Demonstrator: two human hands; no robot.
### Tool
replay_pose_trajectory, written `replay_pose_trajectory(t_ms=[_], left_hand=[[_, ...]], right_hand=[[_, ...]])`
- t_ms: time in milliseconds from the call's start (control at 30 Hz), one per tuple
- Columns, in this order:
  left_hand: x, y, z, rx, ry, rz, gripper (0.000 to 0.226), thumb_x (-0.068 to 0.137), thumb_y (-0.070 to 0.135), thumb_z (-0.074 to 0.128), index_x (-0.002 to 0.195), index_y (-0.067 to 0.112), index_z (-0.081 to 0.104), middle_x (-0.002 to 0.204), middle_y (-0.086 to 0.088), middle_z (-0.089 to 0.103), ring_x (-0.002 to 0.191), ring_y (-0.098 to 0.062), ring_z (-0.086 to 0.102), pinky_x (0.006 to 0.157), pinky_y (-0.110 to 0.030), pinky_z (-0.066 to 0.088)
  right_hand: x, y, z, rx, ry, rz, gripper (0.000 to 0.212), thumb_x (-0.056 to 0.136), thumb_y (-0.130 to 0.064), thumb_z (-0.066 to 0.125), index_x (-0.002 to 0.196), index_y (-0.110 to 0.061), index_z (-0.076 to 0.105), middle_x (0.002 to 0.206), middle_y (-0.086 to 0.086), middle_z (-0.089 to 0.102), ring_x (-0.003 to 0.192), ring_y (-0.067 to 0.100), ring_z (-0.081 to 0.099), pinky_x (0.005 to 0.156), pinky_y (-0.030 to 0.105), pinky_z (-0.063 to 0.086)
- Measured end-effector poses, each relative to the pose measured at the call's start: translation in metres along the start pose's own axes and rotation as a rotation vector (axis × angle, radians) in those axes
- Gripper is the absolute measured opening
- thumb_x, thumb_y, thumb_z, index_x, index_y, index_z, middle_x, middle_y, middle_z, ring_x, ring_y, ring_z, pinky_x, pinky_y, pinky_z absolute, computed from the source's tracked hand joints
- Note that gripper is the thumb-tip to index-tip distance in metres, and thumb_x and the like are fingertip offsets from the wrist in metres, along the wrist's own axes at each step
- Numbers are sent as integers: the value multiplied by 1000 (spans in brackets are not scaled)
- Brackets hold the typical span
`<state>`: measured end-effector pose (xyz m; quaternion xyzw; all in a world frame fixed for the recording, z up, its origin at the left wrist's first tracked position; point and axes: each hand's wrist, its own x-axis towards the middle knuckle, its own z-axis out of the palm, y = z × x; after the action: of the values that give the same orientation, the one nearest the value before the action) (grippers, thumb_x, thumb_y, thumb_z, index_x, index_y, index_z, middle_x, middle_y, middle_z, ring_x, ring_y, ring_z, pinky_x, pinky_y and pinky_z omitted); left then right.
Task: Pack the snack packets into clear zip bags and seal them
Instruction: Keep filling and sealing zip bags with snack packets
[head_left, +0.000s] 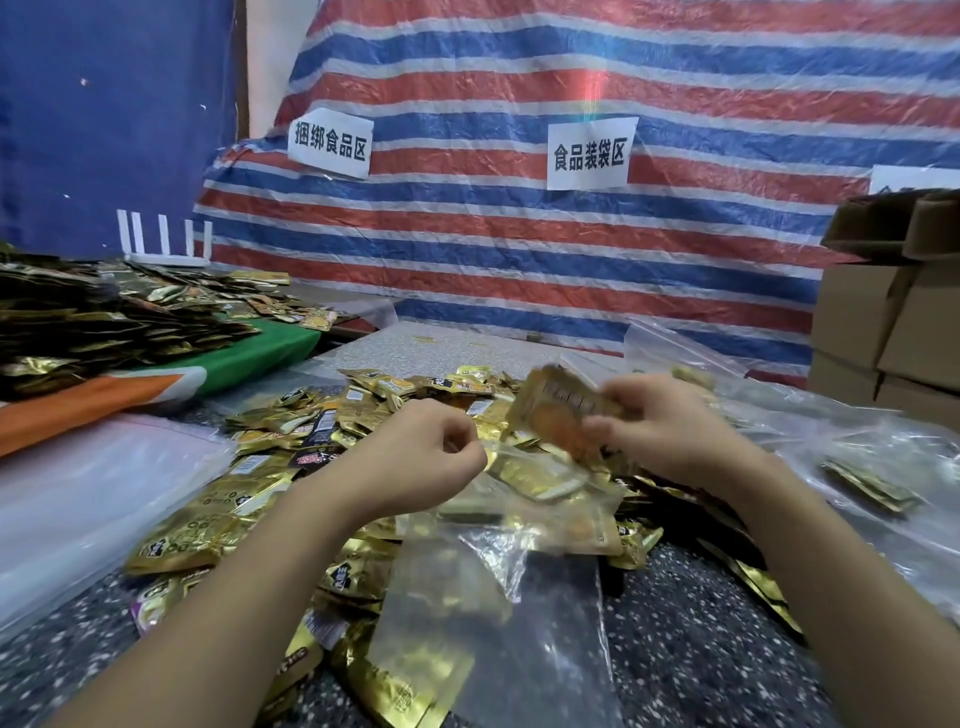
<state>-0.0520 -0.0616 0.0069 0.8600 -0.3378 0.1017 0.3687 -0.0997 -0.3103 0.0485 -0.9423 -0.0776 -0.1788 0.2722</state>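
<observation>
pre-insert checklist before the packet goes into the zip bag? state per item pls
1. Packet in grip: right hand pinches the gold snack packet, blurred. Ok.
2. Bag held: left hand has fingers curled at the edge of the clear zip bag. Ok.
3. Bag mouth open: film is transparent and crumpled. Cannot tell.
4. Packet lined up with the mouth: it sits above and apart from the bag. Not ok.
5. Room in the bag: gold packets already show through it. Cannot tell.
6. Supply: loose packet pile lies under the hands. Ok.

Bright, even light; motion-blurred hands (670, 421) (edges bowed by the wide lens).
</observation>
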Motion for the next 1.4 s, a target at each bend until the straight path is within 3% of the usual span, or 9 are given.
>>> replay_pose_trajectory(t_ms=[67, 200, 433, 667, 767, 1033, 1167, 1333, 1400], left_hand=[[1, 1, -1, -50, 31, -23, 23, 89, 21, 57, 70, 14, 66, 56, 11, 55, 48, -2, 43, 47, -17, 34], [1, 3, -4, -163, 77, -55, 21, 89, 17, 55, 73, 18, 69, 66, 7, 62, 51, -3, 49, 45, -14, 38], [2, 4, -2, -212, 88, -100, 21, 88, 16, 54, 76, 18, 70, 49, 17, 55, 41, -1, 40, 40, -14, 30], [1, 12, -1, -350, 91, -118, 22, 80, 26, 54, 71, 18, 72, 77, -17, 68, 62, -15, 54, 60, -31, 42], [2, 12, -2, -407, 84, -140, 28, 72, 31, 51, 75, 12, 71, 66, -11, 63, 63, -17, 53, 64, -36, 40], [-1, 12, 0, -384, 60, -15, 24, 88, 48, 53, 91, 30, 67, 80, 3, 67, 71, -13, 65, 73, -38, 55], [0, 13, 1, -443, 149, -2, 24, 93, 30, 62, 115, 37, 55, 91, -1, 69, 87, -22, 68, 84, -49, 57], [-2, 20, 1, -428, 203, -56, 19, 95, 28, 60, 92, 20, 77, 83, -7, 75, 85, -38, 66, 80, -54, 53], [-1, 21, 3, -453, 216, -72, 20, 95, 29, 59, 89, 25, 77, 83, -2, 76, 83, -29, 68, 79, -46, 55]], right_hand=[[2, -4, 0, 363, 122, 60, 1, 92, -18, 70, 92, -18, 69, 76, -2, 74, 65, 6, 70, 56, 23, 53], [3, -14, 0, 1025, 63, 90, 34, 85, -21, 68, 114, -4, 62, 103, 21, 74, 93, 36, 73, 72, 51, 60], [-1, -26, 2, 1237, 32, -53, 39, 85, -14, 64, 122, -5, 54, 105, 17, 73, 102, 37, 71, 77, 49, 59], [-14, -41, 0, 361, -48, -159, 26, 84, -12, 75, 108, -18, 64, 98, -1, 76, 94, 9, 72, 79, 30, 60], [-15, -44, 0, -32, -42, -178, 18, 89, -17, 74, 102, -25, 65, 96, -10, 74, 92, 3, 68, 84, 38, 56], [-14, -35, -9, 10, -134, -77, 16, 89, -14, 73, 99, -24, 66, 89, -5, 77, 83, 17, 72, 82, 50, 56], [-11, -31, -12, 77, -113, -60, 10, 89, -11, 73, 96, -17, 68, 86, -1, 77, 81, 23, 73, 81, 53, 57], [-11, -31, -16, 172, -156, -61, 5, 90, -10, 71, 90, -15, 73, 85, 5, 78, 77, 24, 74, 73, 42, 59], [-11, -32, -17, 62, -186, -75, 4, 91, -16, 71, 92, -16, 75, 86, 5, 77, 79, 27, 73, 73, 43, 57]])
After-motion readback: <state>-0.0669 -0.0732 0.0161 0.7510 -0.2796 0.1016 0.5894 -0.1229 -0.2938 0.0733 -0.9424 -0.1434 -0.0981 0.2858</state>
